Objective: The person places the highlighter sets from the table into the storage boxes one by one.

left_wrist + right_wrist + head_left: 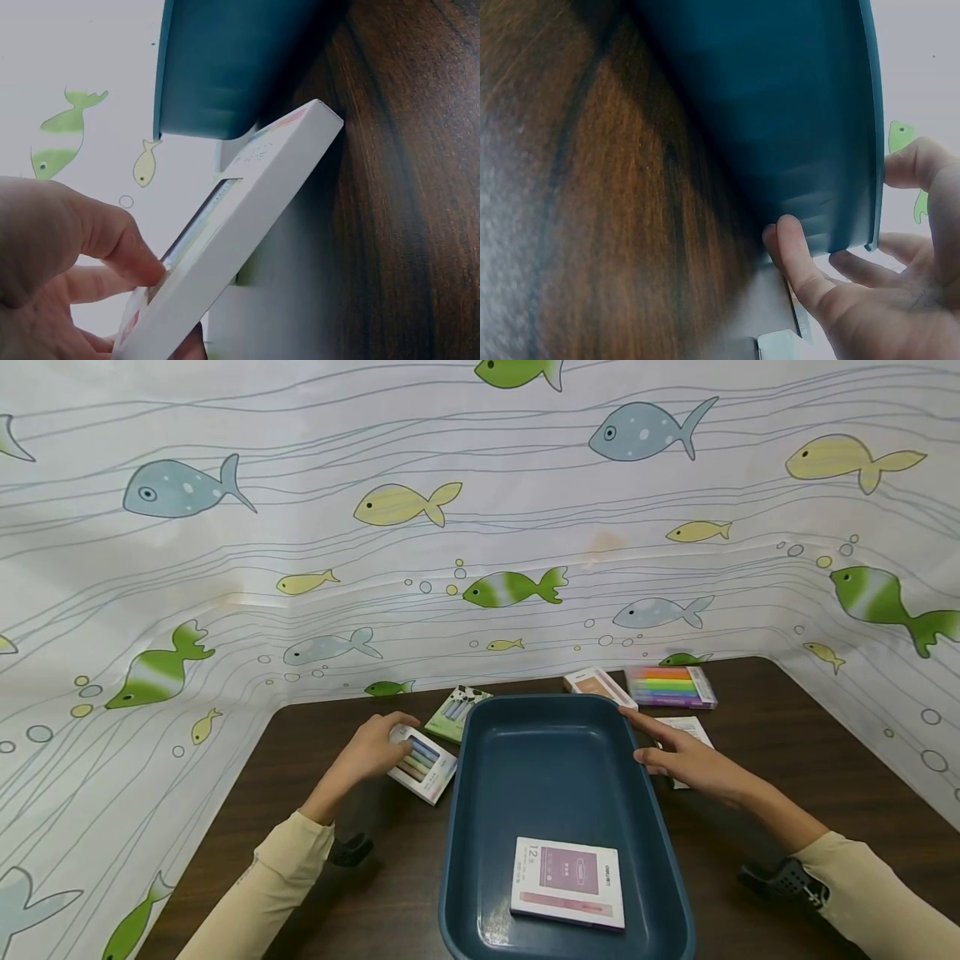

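Note:
My left hand (369,750) pinches the near-left end of a white marker box (429,770), whose window shows several coloured markers. In the left wrist view the thumb lies on the front face of this white marker box (247,202), with fingers behind it; the box tilts over the table. My right hand (684,762) holds the right side of a deep blue tray (551,752). In the right wrist view the thumb is at the rim of the tray (780,112) and fingers rest against its outer wall. A white and purple box (567,883) lies flat inside the tray's near end.
Behind the marker box lies a green box with a cow print (453,714). Beyond the tray are a white and orange box (600,685) and a rainbow-coloured pack (670,687). Another white box (693,728) lies partly under my right hand. A fish-print cloth (420,560) surrounds the dark wooden table (360,893).

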Demonstrator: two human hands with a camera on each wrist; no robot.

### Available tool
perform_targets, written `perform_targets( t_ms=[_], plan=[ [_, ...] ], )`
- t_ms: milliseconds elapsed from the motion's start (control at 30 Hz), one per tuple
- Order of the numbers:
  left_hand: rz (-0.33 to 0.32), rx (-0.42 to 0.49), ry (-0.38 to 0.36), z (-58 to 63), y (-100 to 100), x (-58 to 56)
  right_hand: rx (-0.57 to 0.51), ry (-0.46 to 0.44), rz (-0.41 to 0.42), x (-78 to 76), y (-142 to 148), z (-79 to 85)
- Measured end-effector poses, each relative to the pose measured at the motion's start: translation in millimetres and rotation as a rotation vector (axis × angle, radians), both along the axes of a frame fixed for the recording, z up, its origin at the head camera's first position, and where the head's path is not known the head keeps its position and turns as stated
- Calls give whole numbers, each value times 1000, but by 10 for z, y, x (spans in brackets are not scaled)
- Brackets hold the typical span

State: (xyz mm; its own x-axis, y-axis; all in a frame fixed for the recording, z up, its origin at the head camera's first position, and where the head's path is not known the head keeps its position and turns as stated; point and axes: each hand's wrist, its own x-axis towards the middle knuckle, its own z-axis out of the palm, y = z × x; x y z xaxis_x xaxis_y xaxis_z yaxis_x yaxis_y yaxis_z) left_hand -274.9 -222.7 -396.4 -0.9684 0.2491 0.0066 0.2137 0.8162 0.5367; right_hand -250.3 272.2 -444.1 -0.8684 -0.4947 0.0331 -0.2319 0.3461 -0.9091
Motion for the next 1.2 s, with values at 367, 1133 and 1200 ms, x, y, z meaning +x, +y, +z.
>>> perform_targets(
  t_ms=[367,1133,1200],
  plan=[
    [-36,78,-98,29,-26,7,4,21,10,-1,-25,-20],
    [-42,277,-180,98,-32,23,30,22,-15,3,-11,-2],
    [-37,284,-176,114,-26,32,28,23,-12,5,-10,-8]
  ],
)
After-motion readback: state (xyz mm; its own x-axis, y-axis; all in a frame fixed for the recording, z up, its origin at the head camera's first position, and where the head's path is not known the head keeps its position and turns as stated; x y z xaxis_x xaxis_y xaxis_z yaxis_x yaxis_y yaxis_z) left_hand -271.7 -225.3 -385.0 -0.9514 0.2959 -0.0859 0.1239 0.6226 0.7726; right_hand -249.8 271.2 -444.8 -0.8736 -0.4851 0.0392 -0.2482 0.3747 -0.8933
